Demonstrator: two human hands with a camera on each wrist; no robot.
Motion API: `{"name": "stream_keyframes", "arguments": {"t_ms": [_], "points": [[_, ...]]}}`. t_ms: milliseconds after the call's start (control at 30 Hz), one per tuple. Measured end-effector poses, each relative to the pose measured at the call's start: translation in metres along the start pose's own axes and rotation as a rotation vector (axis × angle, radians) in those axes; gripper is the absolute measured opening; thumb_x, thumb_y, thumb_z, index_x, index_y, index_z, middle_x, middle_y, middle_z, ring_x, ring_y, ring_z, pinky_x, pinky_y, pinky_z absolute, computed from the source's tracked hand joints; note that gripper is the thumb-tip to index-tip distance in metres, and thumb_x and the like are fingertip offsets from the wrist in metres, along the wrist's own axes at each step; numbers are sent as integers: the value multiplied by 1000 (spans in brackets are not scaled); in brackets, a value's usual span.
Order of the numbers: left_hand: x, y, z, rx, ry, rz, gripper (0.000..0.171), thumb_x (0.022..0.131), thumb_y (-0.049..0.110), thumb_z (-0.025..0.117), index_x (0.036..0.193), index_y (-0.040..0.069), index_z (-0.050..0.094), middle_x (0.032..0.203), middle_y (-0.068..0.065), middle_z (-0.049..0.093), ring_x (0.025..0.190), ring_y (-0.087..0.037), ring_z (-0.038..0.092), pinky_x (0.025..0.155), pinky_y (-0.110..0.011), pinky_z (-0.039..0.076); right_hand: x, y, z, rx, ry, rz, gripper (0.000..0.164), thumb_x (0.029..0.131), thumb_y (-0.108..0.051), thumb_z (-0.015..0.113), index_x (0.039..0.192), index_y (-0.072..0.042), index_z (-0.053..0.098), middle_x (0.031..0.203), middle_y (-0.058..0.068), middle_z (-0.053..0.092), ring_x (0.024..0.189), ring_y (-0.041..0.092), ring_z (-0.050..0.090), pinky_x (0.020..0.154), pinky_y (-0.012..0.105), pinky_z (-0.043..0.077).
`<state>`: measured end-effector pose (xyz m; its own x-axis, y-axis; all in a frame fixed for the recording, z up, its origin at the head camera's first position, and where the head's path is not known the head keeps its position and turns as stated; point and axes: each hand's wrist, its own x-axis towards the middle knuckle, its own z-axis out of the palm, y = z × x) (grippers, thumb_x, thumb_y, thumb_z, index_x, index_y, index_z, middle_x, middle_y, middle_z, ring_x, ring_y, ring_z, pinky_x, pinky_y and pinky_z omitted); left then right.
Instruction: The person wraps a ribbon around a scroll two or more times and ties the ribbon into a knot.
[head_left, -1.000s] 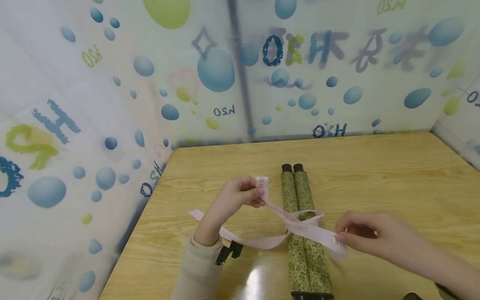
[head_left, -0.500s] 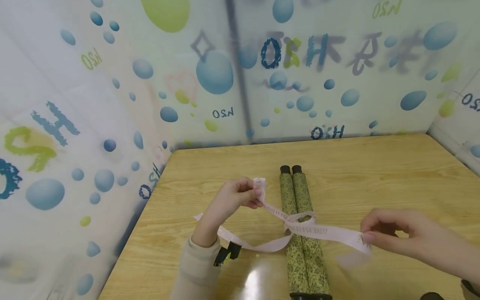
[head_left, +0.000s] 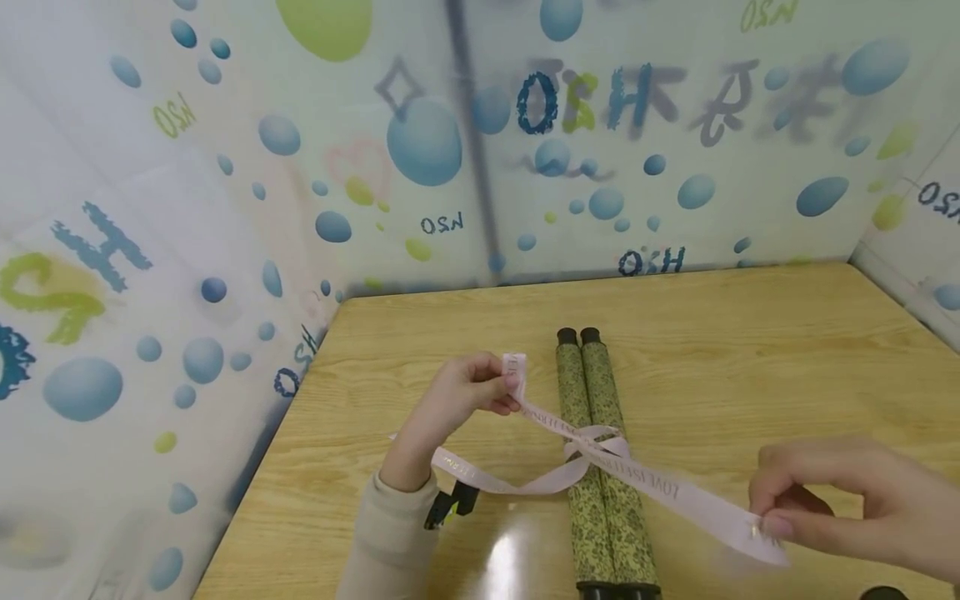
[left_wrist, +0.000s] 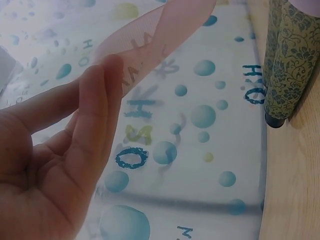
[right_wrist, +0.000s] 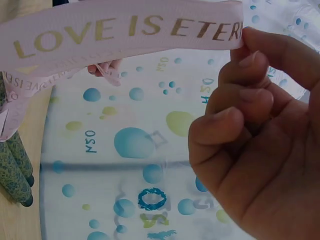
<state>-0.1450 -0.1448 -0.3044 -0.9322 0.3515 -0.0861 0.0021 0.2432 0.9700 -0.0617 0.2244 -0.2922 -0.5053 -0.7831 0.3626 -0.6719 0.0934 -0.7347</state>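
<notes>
Two scrolls (head_left: 592,500) with green floral wrapping and black end knobs lie side by side on the table. A pale pink ribbon (head_left: 660,487) with gold lettering loops around their middle. My left hand (head_left: 453,400), left of the scrolls, pinches one part of the ribbon between thumb and fingers. To the right, my right hand (head_left: 847,504) pinches the other part and draws it out to the lower right. In the right wrist view the ribbon (right_wrist: 125,32) reads "LOVE IS ETER". A loose length of ribbon trails left beneath my left wrist.
The wooden table (head_left: 750,350) meets a patterned curtain (head_left: 652,192) at its back and left. Black tape (head_left: 453,504) is on my left sleeve. Part of a dark round object (head_left: 883,593) shows at the bottom right edge.
My right hand has moved right and toward me, pulling its ribbon part longer. The loop around the scrolls has become smaller. My left hand stays nearly in place.
</notes>
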Motion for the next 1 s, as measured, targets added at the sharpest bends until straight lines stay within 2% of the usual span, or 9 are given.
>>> {"name": "stream_keyframes", "arguments": {"t_ms": [133, 267, 500, 733, 833, 1000], "points": [[0, -1, -1, 5, 2, -4, 13, 92, 4, 56, 98, -7, 59, 84, -15, 65, 76, -21, 66, 72, -35, 55, 1, 0, 1, 44, -3, -42, 47, 74, 23, 60, 102, -15, 59, 77, -7, 49, 63, 1, 48, 53, 17, 40], [0, -1, -1, 12, 5, -12, 13, 92, 4, 56, 98, -7, 59, 85, -15, 65, 77, -21, 66, 72, -35, 55, -1, 1, 2, 70, 4, -42, 47, 74, 23, 60, 102, -14, 60, 78, -6, 51, 64, 2, 48, 52, 17, 40], [0, 0, -2, 24, 6, -19, 13, 92, 5, 57, 97, -7, 59, 86, -15, 65, 77, -21, 66, 73, -35, 55, 1, 4, 4, 114, -31, -174, 48, 70, 24, 61, 105, -9, 58, 80, -4, 53, 63, -1, 46, 51, 14, 39], [2, -3, -4, 39, -8, -22, 15, 92, 8, 58, 96, -6, 60, 83, -14, 66, 76, -22, 66, 73, -35, 54, 2, 2, 4, 71, -36, -84, 48, 75, 23, 59, 105, -14, 58, 80, -6, 54, 65, 0, 50, 54, 15, 41], [2, -5, -6, 39, -12, -39, 15, 92, 9, 59, 96, -6, 59, 83, -14, 66, 77, -22, 66, 73, -34, 54, 3, 3, 4, 69, -46, -76, 47, 76, 22, 58, 105, -15, 57, 84, -6, 57, 69, 3, 53, 55, 17, 42], [1, -11, -7, 29, -22, -48, 16, 93, 8, 57, 99, -7, 59, 83, -14, 66, 77, -22, 66, 74, -34, 54, 1, 5, 0, 90, -69, 34, 42, 82, 19, 56, 104, -17, 59, 88, -6, 60, 72, 6, 56, 54, 22, 43]]}}
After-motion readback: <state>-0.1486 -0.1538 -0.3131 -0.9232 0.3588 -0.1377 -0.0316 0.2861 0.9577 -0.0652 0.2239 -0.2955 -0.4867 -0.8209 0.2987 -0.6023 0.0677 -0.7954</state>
